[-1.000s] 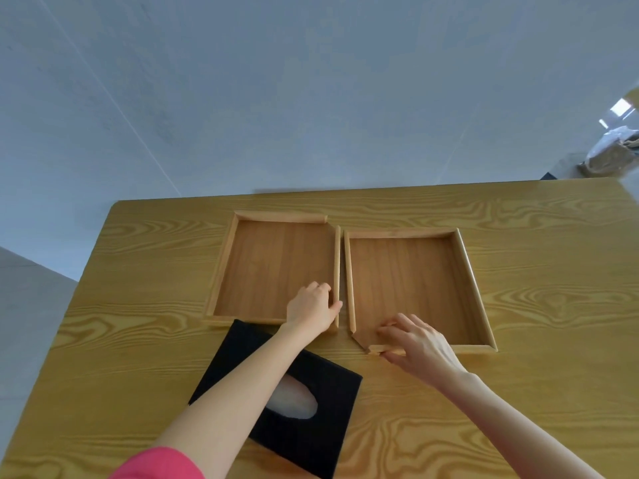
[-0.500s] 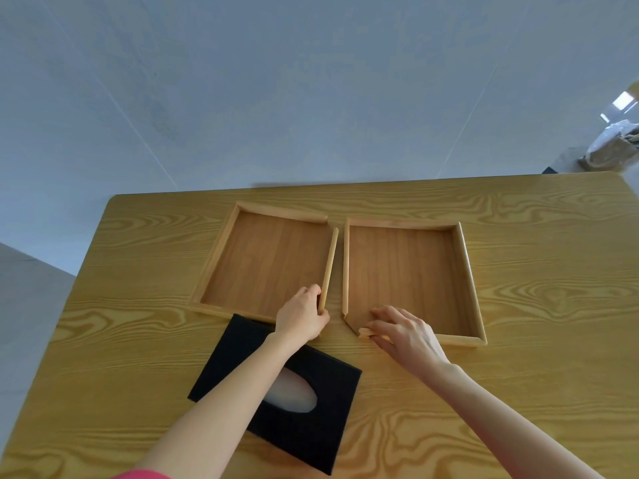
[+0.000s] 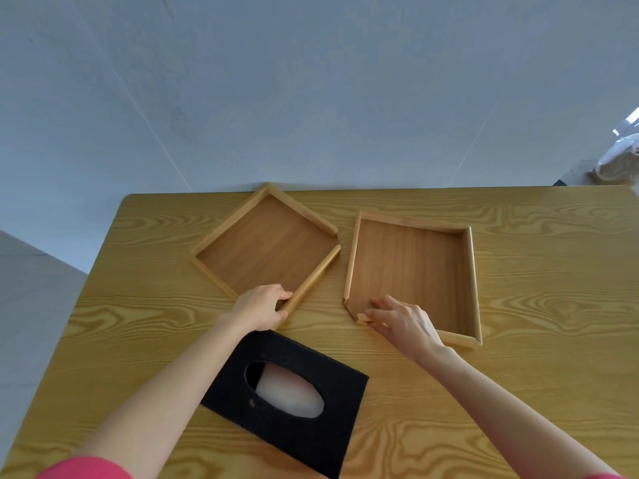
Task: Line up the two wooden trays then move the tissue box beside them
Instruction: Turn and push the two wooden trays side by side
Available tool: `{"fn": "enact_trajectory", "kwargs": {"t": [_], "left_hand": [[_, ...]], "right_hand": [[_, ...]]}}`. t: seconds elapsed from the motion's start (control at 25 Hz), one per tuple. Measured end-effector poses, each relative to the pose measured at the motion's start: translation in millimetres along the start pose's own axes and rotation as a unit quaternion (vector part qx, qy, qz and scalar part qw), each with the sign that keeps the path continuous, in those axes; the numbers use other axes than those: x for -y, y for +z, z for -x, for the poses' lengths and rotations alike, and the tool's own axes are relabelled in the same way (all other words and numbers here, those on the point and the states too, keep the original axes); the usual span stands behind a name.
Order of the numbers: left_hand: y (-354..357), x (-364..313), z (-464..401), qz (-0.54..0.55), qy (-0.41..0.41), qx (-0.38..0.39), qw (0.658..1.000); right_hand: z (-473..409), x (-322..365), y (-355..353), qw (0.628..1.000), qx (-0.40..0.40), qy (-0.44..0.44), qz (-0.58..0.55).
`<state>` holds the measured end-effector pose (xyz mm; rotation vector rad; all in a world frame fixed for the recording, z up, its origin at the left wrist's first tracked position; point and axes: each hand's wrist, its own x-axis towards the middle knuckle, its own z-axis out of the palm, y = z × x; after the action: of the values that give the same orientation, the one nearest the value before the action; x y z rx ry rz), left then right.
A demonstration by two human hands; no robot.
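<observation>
Two shallow wooden trays lie on the wooden table (image 3: 539, 305). The left tray (image 3: 262, 250) is turned like a diamond, its far corner at the table's back edge. My left hand (image 3: 262, 309) grips its near corner. The right tray (image 3: 411, 271) sits slightly skewed, a gap apart from the left one. My right hand (image 3: 401, 323) holds its near rim by the cut corner. A black tissue box (image 3: 290, 399) with an oval opening and white tissue lies near me, under my left forearm.
The table's left edge and back edge are close to the left tray. A pale bag (image 3: 619, 164) sits on the floor beyond the table's far right corner. Grey floor surrounds the table.
The left tray has rotated from square beside the right tray into a diamond angle, opening a gap. The right tray has skewed slightly. Both hands keep their grips.
</observation>
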<state>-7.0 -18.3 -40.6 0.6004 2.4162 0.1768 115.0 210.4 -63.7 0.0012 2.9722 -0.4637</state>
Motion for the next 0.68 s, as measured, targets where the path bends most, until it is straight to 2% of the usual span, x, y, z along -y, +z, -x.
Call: {"fn": "enact_trajectory", "kwargs": {"t": [0.08,0.24,0.44,0.68], "left_hand": [[-1,7,5,-0.008,0.004,-0.004,1.000],[4,30,25,-0.036,0.001,-0.009,0.999],[21,50,52,-0.028,0.009,0.004,1.000],[22,59,70,-0.035,0.038,0.028,0.998]], "right_hand": [[-1,1,-1,1.000,0.016,0.009,0.000],[4,4,0,0.999,-0.022,0.017,-0.021],[6,7,3,0.999,0.001,0.042,-0.020],[25,10,15,0.999,-0.034,-0.005,-0.025]]}}
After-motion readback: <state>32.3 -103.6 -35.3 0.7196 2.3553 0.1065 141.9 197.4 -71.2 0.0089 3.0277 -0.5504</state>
